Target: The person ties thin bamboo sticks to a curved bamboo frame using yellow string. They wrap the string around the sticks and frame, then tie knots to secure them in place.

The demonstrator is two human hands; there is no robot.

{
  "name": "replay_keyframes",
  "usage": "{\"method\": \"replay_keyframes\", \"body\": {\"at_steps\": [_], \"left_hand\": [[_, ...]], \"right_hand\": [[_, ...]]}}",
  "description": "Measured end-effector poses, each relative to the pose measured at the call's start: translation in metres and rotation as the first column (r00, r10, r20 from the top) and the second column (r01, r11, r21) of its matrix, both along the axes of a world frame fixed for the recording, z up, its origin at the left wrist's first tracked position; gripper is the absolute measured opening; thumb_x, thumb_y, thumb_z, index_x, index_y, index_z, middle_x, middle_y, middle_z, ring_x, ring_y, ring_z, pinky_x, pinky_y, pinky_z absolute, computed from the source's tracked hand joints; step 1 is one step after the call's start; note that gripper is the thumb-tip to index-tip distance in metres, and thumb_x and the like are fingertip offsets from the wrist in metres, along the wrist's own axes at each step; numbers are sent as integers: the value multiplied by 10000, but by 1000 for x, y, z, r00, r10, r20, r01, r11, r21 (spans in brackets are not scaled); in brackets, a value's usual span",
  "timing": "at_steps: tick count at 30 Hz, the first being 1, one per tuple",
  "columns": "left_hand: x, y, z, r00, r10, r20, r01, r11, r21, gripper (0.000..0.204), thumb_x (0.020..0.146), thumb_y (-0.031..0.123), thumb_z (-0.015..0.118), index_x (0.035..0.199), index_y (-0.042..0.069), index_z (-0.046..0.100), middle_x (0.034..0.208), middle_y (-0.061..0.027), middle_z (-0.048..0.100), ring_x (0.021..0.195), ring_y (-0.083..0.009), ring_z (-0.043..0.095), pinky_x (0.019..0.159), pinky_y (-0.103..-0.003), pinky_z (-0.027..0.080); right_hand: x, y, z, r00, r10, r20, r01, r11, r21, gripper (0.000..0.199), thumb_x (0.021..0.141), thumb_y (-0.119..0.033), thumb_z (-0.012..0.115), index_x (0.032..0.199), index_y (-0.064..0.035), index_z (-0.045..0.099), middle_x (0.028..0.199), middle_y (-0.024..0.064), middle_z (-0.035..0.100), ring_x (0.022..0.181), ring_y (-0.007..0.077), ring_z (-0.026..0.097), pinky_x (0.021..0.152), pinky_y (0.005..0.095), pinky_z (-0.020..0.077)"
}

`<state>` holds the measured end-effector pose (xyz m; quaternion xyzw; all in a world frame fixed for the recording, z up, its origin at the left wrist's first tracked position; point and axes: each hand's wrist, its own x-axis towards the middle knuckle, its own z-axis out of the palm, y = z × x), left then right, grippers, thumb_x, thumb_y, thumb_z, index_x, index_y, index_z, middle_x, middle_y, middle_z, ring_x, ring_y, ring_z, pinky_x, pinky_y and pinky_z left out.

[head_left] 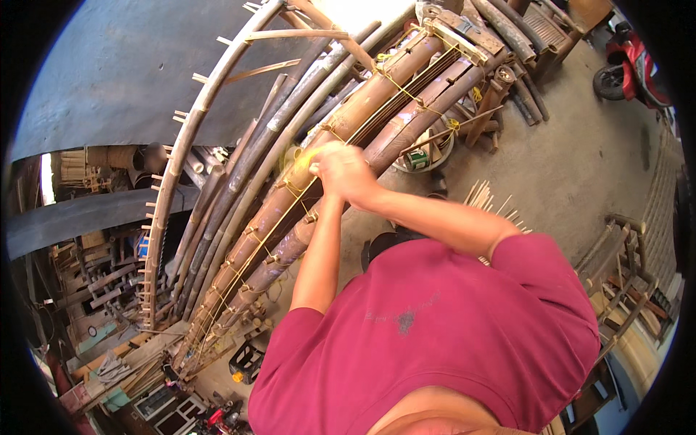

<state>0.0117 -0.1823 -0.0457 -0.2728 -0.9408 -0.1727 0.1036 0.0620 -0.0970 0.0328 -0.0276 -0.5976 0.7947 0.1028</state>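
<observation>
My left hand (328,161) and my right hand (355,178) are pressed together over two long bamboo poles. The fingers look closed, blurred by motion and partly overlapping. A loose bundle of yellow cord (303,156) streaks out beside them, smeared, and seems to come from their grip. Below them lies the left bamboo pole (341,119), with the right bamboo pole (413,119) running alongside. Thin yellow cords are tied across both poles at several spots. Between the poles runs a set of thin slats (395,94), leading up to a short wooden crosspiece (455,40).
A curved pole with pegs (174,159) stands left, by several loose bamboo poles (246,156). A round bucket (428,161) holding a green can sits right of the work. Farther off are a red motorbike (638,69), a bamboo rack (616,268) and a black crate (248,362).
</observation>
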Motion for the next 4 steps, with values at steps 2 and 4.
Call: {"method": "replay_keyframes", "body": {"at_steps": [2, 4], "left_hand": [[-10, -8, -36, 927, 20, 374, -155, 929, 336, 294, 930, 322, 597, 1102, 85, 567, 995, -162, 593, 951, -303, 597, 834, -459, 459], [-24, -25, -50, 879, -35, 475, -178, 901, 396, 351, 934, 350, 602, 1183, 107, 556, 1150, -185, 580, 1046, -294, 597, 882, -473, 457]], "right_hand": [[-35, 3, 42, 881, 431, 194, -447, 625, 640, 418, 967, -422, 462, 859, -96, 701, 917, 84, 674, 957, 268, 595, 830, 477, 422], [-76, 21, 46, 970, 244, 4, -38, 132, 990, 507, 960, -542, 453, 1026, -117, 720, 925, 163, 654, 898, 335, 614, 776, 501, 478]]}}
